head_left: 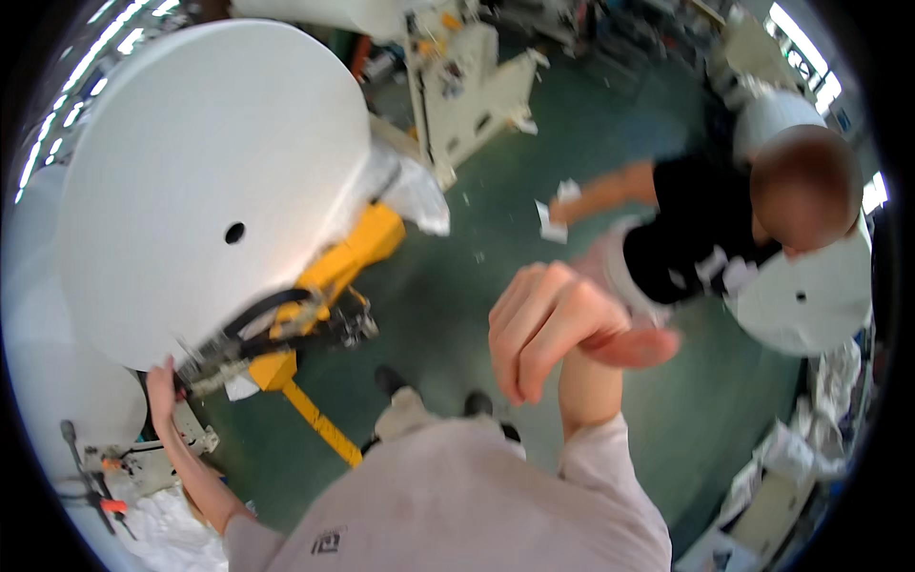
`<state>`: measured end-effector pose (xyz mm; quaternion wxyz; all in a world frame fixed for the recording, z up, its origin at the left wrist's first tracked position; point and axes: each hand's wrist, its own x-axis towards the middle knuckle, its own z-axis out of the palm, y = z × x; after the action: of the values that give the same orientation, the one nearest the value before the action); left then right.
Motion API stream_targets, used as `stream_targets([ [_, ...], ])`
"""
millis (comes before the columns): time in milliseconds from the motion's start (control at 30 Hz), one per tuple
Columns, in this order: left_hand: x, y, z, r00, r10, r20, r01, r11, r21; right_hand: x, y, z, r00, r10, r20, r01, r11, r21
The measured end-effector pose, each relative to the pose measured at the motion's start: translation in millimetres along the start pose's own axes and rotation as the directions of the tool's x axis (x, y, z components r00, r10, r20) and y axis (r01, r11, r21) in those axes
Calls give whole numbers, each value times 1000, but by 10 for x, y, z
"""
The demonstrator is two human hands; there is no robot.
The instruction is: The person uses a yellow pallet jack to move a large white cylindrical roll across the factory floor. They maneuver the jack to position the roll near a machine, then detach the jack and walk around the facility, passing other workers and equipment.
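Observation:
My right hand [562,329] is raised over the floor in front of me, somewhat blurred. Its fingers hang loosely bent, the thumb stands apart, and I see nothing held in it. My left hand [162,391] reaches far out to the left, at the lower edge of a huge white roll [191,172] with a dark core hole. There it is beside the end of a dark bar-like handle [205,362]; its fingers are partly hidden, so their grip is unclear. Beneath the roll stands a yellow lifting frame [357,248] with a black curved part.
Another person [701,219] at the right holds white paper [551,224], near a smaller white roll [810,296]. A cream machine frame [477,95] stands ahead. A yellow strip [324,424] runs toward my feet on the green floor [686,410]. Crumpled white wrapping [172,529] lies lower left.

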<state>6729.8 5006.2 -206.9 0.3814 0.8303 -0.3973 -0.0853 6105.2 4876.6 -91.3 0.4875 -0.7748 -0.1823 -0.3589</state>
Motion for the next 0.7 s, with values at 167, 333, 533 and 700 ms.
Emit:
stream_targets([
  [167, -713, -109, 18, 996, 82, -33, -68, 953, 296, 515, 1001, -197, 925, 359, -124, -379, 895, -237],
  [333, -723, 233, 431, 995, 64, -75, -15, 853, 522, 992, 2295, 497, 955, 105, -279, -278, 651, -706],
  [533, 289, 705, 512, 928, 294, -230, -196, 908, 370, 1605, 3422, 157, 938, -97, -333, -258, 446, -857],
  [700, 1655, 990, 586, 889, 286, -357, -147, 918, 369, 2585, 4486, -732, 920, -66, -387, -321, 439, -839],
])
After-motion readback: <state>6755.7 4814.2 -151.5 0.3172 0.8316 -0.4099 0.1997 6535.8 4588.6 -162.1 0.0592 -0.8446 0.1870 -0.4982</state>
